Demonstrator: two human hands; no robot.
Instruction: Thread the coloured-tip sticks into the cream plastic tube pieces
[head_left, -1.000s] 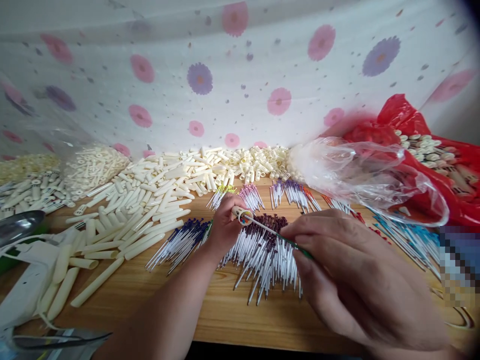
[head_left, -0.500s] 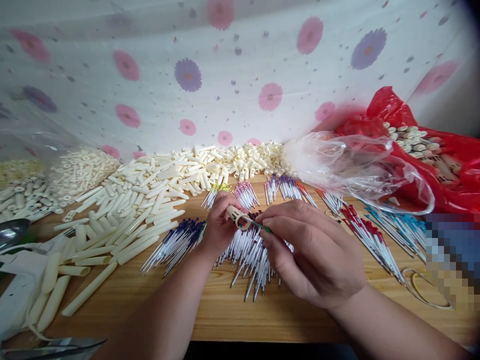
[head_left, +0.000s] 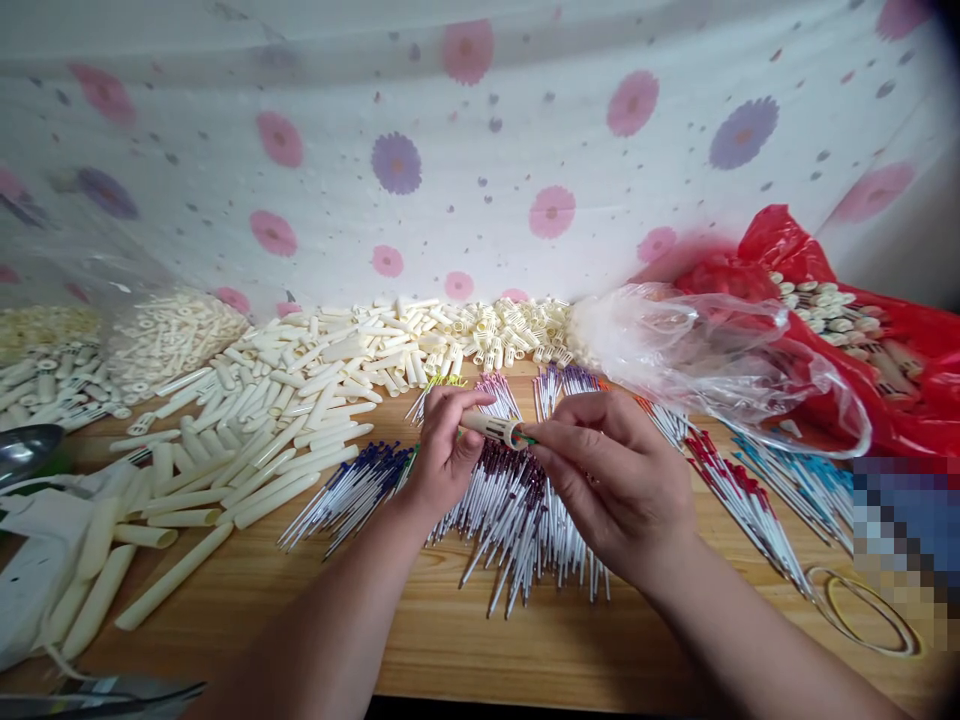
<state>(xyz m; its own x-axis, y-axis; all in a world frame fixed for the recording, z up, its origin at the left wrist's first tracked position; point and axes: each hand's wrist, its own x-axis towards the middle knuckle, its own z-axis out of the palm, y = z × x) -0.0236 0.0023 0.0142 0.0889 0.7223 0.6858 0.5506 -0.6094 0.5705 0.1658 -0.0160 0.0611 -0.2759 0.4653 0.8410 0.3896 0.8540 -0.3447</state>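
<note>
My left hand (head_left: 444, 445) is closed around a cream pen barrel (head_left: 493, 428) with slots near its open end, which points to the right. At that open end my right hand (head_left: 626, 480) pinches something small with green on it, seemingly a pen refill (head_left: 528, 437); most of it is hidden by the fingers and the barrel. Below both hands lies a heap of white refills with dark purple ends (head_left: 517, 520). Refills with dark blue ends (head_left: 349, 490) lie to the left of my left hand.
Cream pen tubes (head_left: 262, 430) are piled at left and back. Refills with red ends (head_left: 739, 500) and blue ends (head_left: 795, 475) lie at right. A clear plastic bag (head_left: 697, 340) and a red bag (head_left: 900, 320) stand back right. A white power strip (head_left: 34, 590) is at left.
The pen barrel has turned from pointing toward me to lying nearly sideways, open end right. My right hand has drawn back slightly, and less of the green piece shows. The view has tilted a little upward.
</note>
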